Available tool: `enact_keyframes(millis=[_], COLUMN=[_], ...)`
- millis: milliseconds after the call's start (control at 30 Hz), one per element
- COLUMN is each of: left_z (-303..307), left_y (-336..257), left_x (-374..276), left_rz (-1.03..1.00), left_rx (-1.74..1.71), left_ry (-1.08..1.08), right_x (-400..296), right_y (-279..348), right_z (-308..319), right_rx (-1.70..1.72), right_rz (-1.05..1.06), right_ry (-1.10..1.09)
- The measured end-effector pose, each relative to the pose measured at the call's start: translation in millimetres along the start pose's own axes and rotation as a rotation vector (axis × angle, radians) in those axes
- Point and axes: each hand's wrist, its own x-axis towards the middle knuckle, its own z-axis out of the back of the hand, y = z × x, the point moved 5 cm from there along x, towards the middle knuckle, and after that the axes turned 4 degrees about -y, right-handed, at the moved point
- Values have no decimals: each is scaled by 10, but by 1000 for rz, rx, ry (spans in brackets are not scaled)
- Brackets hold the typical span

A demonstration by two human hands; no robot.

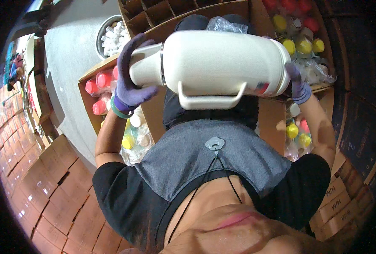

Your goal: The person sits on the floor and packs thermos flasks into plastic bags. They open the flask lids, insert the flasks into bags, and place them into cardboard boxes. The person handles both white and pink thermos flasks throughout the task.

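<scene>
A large white vacuum flask (219, 63) lies on its side between my two gloved hands, above my lap. My left hand (130, 76), in a purple glove, spreads around the tapered cup lid (147, 65), thumb below and fingers above. At the other end, my right hand (296, 81) is against the base, with part of the fingers hidden behind it. The flask's loop handle (211, 101) faces my body. Near the base is a small red and dark blue mark (261, 88). Crumpled clear plastic (227, 25) shows just beyond the flask.
A divided cardboard box (162, 14) stands ahead. Open cartons on both sides hold plastic-wrapped items with red caps (104, 79) and yellow caps (303, 46). A metal bowl (100, 38) of small white parts is on the floor at left. Stacked cartons (54, 187) fill the lower left.
</scene>
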Motion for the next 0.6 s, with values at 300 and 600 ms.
enact_keyframes(millis=[300,600], left_z=[-441,15], left_y=[-506,431], left_x=[-25,382], left_rz=[-458,306], left_rx=[1065,395], left_ry=[219,298], right_x=[-39,-193], right_y=[17,969], right_z=[-372,-1065], right_rx=[202,-1093], right_rz=[-273,1036], right_ry=[66,121])
